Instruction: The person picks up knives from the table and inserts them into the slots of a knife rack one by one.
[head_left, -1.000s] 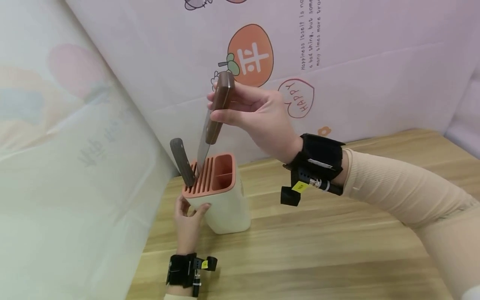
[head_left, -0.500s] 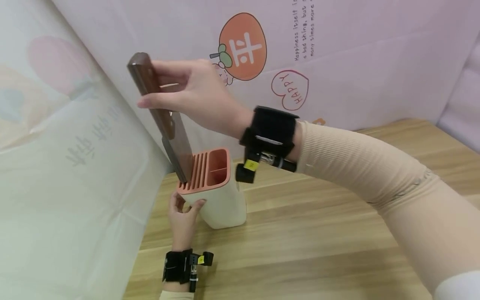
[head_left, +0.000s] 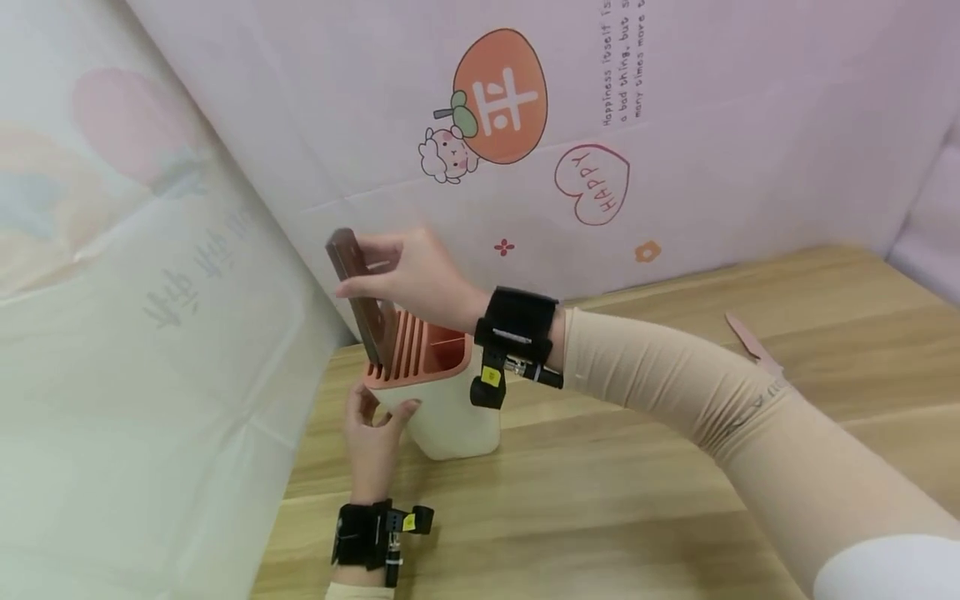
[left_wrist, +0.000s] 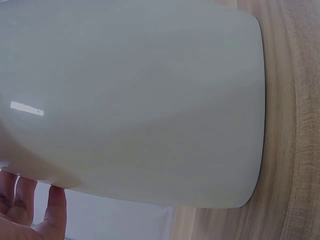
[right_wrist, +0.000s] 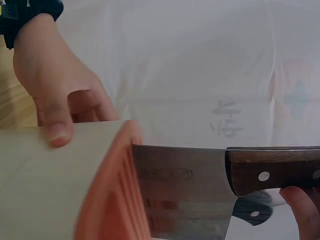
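Observation:
The cream knife block (head_left: pixel 453 421) with its orange slotted top stands upright on the table. My left hand (head_left: pixel 372 442) grips its near left side just below the rim, thumb on the front. Above the slots my right hand (head_left: pixel 412 271) pinches the brown wooden handle (head_left: pixel 352 262) of a broad knife. In the right wrist view the knife's wide blade (right_wrist: pixel 185 187) is partly inside a slot. Behind it shows a second, dark handle (right_wrist: pixel 252 207). The left wrist view shows the block's smooth wall (left_wrist: pixel 140 100) and my left fingers (left_wrist: pixel 52 215) at its edge.
A pink knife (head_left: pixel 750 342) lies on the wooden table (head_left: pixel 600 500) at the right, partly behind my right forearm. Printed cloth walls (head_left: pixel 337 108) stand at the back and left. Divided compartments (head_left: pixel 444 354) fill the block top's right part.
My right hand carried the broad knife left over the slots, then lowered it so the blade went into the block. The pink knife came into view. My left hand keeps its hold.

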